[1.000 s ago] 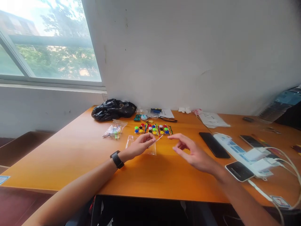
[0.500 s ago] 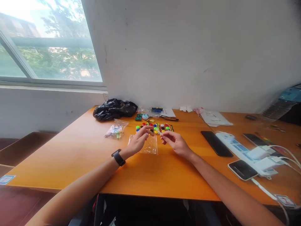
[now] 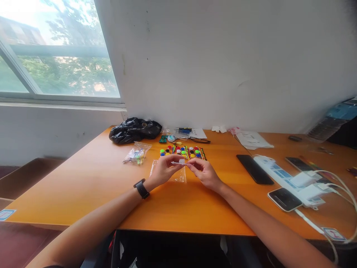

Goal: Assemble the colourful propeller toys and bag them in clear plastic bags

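Note:
A small white piece point(image 3: 177, 162), thin with an arrow-like left end and a rounder part near its middle, spans the gap between my hands. My left hand point(image 3: 164, 169) closes its fingertips about the rounder part. From the other side, my right hand point(image 3: 205, 173) pinches the right end between thumb and forefinger. A clear plastic bag point(image 3: 178, 176) lies flat on the table point(image 3: 178, 212) beneath my hands. Just beyond them sit rows of coloured round buttons point(image 3: 167, 150) with striped strips, partly hidden by my fingers.
Left of the bag lies a filled clear bag point(image 3: 137, 153), with a black plastic bag point(image 3: 135, 131) behind it. To the right are a black phone point(image 3: 254, 169), a white power strip point(image 3: 279, 176) with cables, and another phone point(image 3: 285, 199). Papers point(image 3: 253, 140) lie near the wall.
My hands have come together over the clear bag. The left hand's fingers, earlier apart, have closed on the white piece, and the right hand has moved slightly left and downward.

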{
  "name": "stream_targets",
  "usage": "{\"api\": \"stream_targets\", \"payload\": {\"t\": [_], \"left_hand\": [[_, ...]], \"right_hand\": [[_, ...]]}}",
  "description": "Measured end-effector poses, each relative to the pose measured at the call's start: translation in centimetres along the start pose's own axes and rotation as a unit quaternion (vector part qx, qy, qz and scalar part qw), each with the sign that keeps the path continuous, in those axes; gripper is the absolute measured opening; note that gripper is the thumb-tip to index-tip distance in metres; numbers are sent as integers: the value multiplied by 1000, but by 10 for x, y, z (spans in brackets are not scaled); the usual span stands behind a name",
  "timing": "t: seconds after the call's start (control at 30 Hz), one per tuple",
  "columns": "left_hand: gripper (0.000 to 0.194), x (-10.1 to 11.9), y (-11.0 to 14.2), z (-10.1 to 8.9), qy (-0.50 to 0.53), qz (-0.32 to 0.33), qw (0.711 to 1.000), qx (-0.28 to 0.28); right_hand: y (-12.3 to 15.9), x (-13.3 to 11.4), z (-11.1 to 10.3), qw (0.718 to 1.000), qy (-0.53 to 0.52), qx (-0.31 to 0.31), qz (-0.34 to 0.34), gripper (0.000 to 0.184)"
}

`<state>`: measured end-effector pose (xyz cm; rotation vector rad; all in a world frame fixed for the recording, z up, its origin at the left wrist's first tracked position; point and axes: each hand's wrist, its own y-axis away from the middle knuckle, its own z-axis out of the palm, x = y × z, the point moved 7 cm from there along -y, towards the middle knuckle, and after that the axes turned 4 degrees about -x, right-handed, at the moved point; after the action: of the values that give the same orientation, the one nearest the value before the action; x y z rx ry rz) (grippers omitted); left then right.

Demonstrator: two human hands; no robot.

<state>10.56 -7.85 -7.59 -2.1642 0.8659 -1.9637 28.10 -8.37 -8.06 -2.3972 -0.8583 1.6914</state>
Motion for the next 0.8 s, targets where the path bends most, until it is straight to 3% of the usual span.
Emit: {"api": "stream_targets", "payload": {"t": [0.13, 0.4, 0.6, 0.8], "left_hand": [[41, 6, 4, 4, -16, 10, 1000, -4], [28, 18, 7, 1, -156, 81, 984, 7], [25, 24, 6, 1, -223, 126, 967, -19], [25, 26, 5, -1, -241, 129, 962, -21]], "right_hand": [[3, -9, -2, 997, 59, 10, -42, 29], [9, -26, -5, 982, 142, 1, -124, 21], [10, -30, -5, 977, 156, 1, -143, 23], [10, -29, -3, 976, 167, -5, -142, 25]]}}
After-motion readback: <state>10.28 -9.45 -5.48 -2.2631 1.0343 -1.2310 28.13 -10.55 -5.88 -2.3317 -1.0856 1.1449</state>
